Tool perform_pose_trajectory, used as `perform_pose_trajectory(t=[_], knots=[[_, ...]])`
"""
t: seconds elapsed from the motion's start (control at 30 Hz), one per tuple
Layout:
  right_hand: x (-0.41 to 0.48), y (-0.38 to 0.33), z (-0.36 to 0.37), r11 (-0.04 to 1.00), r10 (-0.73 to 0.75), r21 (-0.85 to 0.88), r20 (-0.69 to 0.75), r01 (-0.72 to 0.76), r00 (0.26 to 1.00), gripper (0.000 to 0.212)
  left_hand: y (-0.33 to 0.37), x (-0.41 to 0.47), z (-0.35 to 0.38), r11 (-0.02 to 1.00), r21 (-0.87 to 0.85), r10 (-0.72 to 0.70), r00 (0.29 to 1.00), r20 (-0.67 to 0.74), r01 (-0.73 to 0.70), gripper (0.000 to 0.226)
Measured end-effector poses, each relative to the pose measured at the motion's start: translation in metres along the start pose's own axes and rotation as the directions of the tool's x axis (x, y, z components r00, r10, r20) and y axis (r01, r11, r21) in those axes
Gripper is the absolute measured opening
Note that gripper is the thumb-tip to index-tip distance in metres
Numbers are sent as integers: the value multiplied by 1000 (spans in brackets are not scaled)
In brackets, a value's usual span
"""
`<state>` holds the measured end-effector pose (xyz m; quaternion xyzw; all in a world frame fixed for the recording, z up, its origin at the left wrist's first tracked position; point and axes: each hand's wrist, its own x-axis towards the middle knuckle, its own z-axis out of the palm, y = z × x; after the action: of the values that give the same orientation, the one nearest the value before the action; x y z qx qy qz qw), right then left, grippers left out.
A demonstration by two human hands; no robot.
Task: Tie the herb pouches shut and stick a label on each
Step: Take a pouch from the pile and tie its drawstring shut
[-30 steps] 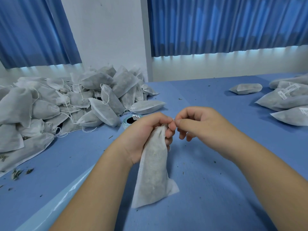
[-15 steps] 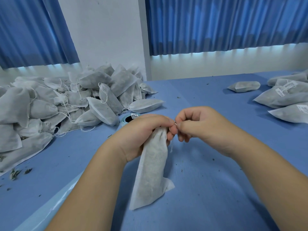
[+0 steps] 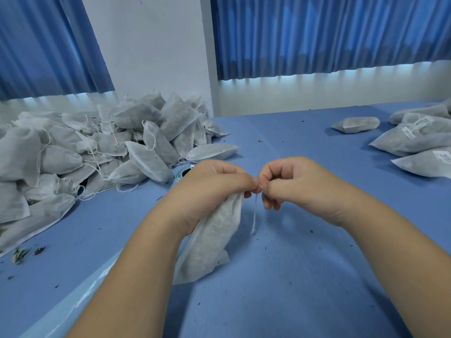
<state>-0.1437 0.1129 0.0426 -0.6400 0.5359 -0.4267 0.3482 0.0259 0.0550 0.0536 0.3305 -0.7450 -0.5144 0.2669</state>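
Gripping the soft, light pouch [image 3: 214,230] by its gathered neck, the left hand [image 3: 210,189] is steadying it while the right hand [image 3: 292,184] is pinching the thin drawstring [image 3: 254,215].

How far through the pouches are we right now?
Done: a small group of labelled pouches lies at far right. In hand: the left hand grips one pouch by its neck while the right hand pinches its string; it shows no label yet. Left: the big pile at left, strings loose, no labels visible. Most of the job remains.
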Motion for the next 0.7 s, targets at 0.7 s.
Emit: perform_pose_trajectory(t=[0.7], knots=[[2, 0, 5, 966, -2, 253, -182, 49, 983, 19, 1, 1, 4, 1000, -22, 12, 983, -183, -16, 20]])
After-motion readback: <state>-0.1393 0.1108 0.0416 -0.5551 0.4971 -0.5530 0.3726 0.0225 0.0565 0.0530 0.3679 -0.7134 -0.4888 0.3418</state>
